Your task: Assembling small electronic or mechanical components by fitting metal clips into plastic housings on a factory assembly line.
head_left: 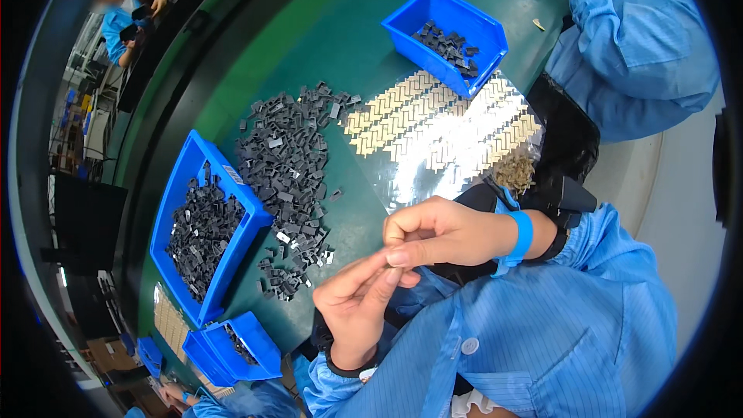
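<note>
Both hands meet fingertip to fingertip just off the green table's near edge. My left hand (357, 306) is closed, thumb against the fingers. My right hand (460, 234) pinches at the same spot, a blue band (522, 234) round its wrist. Whatever they grip is too small and covered by the fingertips to name. Beyond them lies a clear sheet with rows of small beige adhesive pieces (406, 120), glare washing over its middle. Left of the hands spreads a loose pile of small black rectangular parts (282, 162).
A large blue bin (251, 213) of black parts stands left of the pile. Another blue bin (484, 27) rests on the sheet's far edge. Smaller blue bins (267, 344) sit at lower left. Crumpled beige scraps (515, 173) lie by my right wrist. A co-worker's sleeve (635, 39) is at upper right.
</note>
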Demonstrator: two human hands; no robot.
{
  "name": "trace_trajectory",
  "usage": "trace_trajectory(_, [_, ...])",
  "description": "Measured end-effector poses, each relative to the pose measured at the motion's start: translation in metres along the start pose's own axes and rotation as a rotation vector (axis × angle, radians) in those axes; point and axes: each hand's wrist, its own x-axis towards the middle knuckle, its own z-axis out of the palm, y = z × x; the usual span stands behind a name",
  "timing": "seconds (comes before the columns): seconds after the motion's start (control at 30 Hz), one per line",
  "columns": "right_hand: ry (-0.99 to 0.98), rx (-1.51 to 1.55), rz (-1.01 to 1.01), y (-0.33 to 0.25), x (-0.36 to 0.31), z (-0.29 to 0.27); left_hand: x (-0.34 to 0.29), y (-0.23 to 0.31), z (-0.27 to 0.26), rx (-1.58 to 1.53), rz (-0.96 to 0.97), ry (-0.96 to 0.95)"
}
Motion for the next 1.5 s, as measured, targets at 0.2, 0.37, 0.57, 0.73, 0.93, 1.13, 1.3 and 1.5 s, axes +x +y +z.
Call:
trace_trajectory(0.2, [0.007, -0.119, -0.12, 0.006, -0.008, 0.001, -0.009, -0.017, 0.007, -0.861, -0.303, 0.057])
trace_trajectory(0.37, [0.035, -0.912, -0.675, 0.016, -0.006, -0.014, -0.017, -0.026, 0.01, -1.21, -0.538, -0.025])
trace_trajectory(0.57, [-0.02, -1.238, -0.831, 0.012, -0.011, -0.032, -0.021, -0.02, 0.011, -0.987, -0.585, 0.052])
trace_trajectory(0.73, [0.224, -1.422, -0.774, -0.001, -0.034, -0.067, 0.009, 0.02, -0.023, -0.156, 0.142, 0.371])
trace_trajectory(0.93, [0.51, -1.447, -0.515, -0.02, -0.055, -0.08, 0.039, 0.054, -0.133, 0.703, 0.372, 0.968])
trace_trajectory(1.13, [0.335, -1.425, -0.425, -0.012, -0.041, -0.09, 0.062, 0.021, -0.067, 1.417, 0.447, 0.424])
trace_trajectory(1.3, [0.284, -1.371, -0.38, -0.009, -0.032, -0.097, 0.101, -0.024, 0.018, 1.358, 0.344, -0.275])
trace_trajectory(1.5, [0.252, -1.397, -0.313, -0.009, -0.027, -0.098, 0.111, -0.046, 0.022, 1.317, 0.322, -0.363])
